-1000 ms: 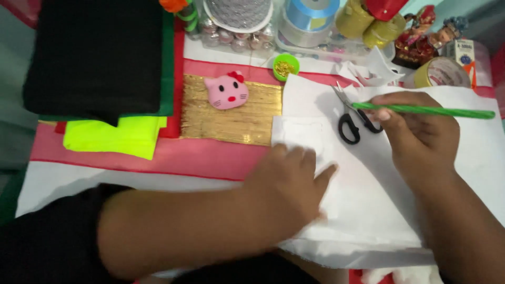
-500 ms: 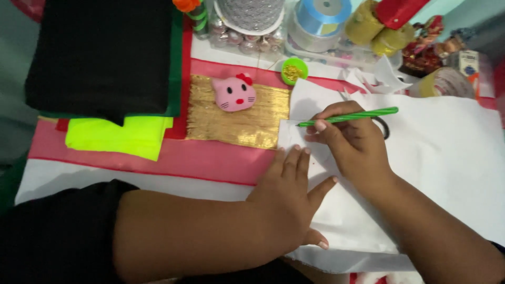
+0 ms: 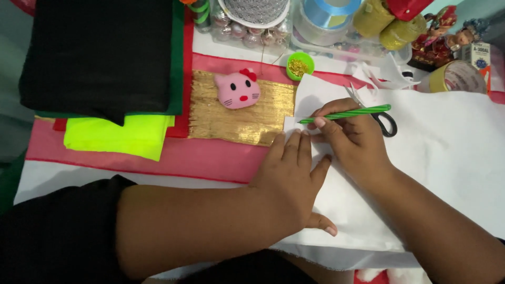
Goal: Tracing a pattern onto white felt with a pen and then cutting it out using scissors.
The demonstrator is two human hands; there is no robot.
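Note:
My right hand (image 3: 353, 139) grips a green striped pencil (image 3: 363, 112), its tip touching the left edge of a white sheet (image 3: 447, 152) spread over the table. My left hand (image 3: 294, 179) lies flat on the same sheet, fingers spread, just left of the right hand. Black-handled scissors (image 3: 386, 125) rest on the sheet behind my right hand, partly hidden by it. A gold fabric piece (image 3: 236, 113) with a pink cat-face cushion (image 3: 238, 90) on it lies just left of the sheet's edge.
Folded black cloth (image 3: 100, 52) over green and neon-yellow cloth (image 3: 115, 137) lies at the left on a pink sheet (image 3: 158, 158). A small green cup of pins (image 3: 300, 66), ribbon spools (image 3: 326, 16), jars, a tape roll (image 3: 457, 76) and figurines line the far edge.
My right hand has carried the pencil leftward from over the scissors to the sheet's left edge, tip now down. My left hand has stayed flat on the sheet.

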